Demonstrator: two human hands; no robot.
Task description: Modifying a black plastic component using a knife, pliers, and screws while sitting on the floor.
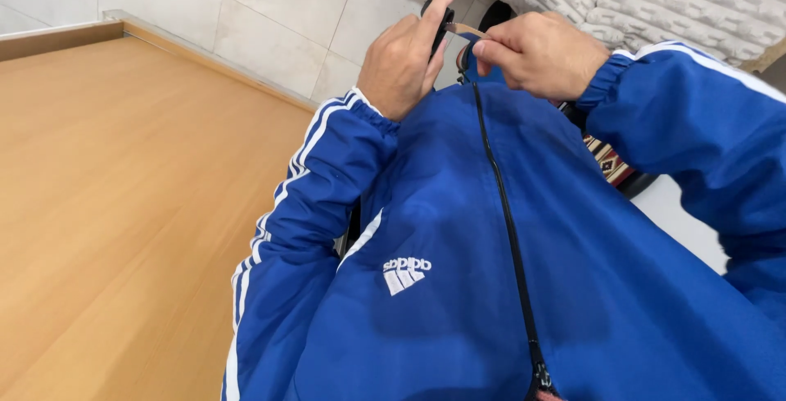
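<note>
Blue jacket (458, 229) fills the lower frame, its dark zip (506, 221) running from six o'clock up toward twelve. At the top both hands meet. Left hand (405, 61) is clenched around a small black object (438, 20) — what it is, I cannot tell. Right hand (540, 53) pinches a thin tan strip (465, 30) that touches the black object. Wooden table (123, 204) lies at nine o'clock, pale floor tiles (270, 16) at eleven, a white quilted cover (655, 0) at one.

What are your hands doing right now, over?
Left hand gripping small black object. Right hand pinching thin tan strip against it. Both above zipped blue jacket. Nothing in the way.
</note>
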